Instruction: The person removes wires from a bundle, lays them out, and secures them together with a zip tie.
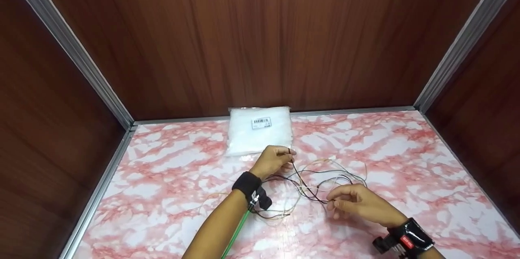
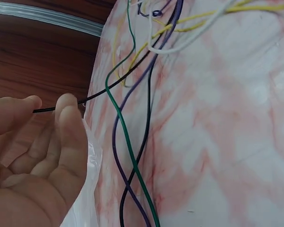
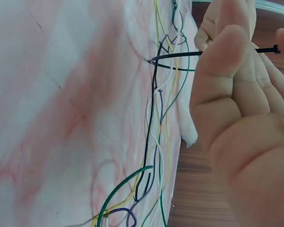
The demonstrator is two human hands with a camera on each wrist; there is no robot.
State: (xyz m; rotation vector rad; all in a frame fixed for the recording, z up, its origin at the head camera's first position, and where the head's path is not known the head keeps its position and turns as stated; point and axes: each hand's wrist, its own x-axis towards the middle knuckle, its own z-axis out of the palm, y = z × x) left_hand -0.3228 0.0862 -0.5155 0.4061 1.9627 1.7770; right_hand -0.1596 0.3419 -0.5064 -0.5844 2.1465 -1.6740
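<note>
My left hand (image 1: 276, 159) pinches one end of a thin black wire (image 1: 296, 169) between thumb and fingers, raised above the table. From there the wire slants down to my right hand (image 1: 353, 204), which pinches it between thumb and finger. A short tip of black wire pokes out past the right fingers (image 3: 227, 52) in the right wrist view. Beneath and between both hands lies a loose tangle of wires: purple (image 2: 115, 137), green (image 2: 125, 130), yellow (image 2: 189, 19), white (image 3: 149, 106) and more black. Which strands join which cannot be followed.
A clear plastic bag of white material (image 1: 260, 139) with a barcode label lies behind the left hand, near the back wall (image 1: 260, 39). Wood-panelled walls with metal edging enclose the pink-and-white marbled table (image 1: 170, 161). A green cord (image 1: 237, 230) runs along the left forearm.
</note>
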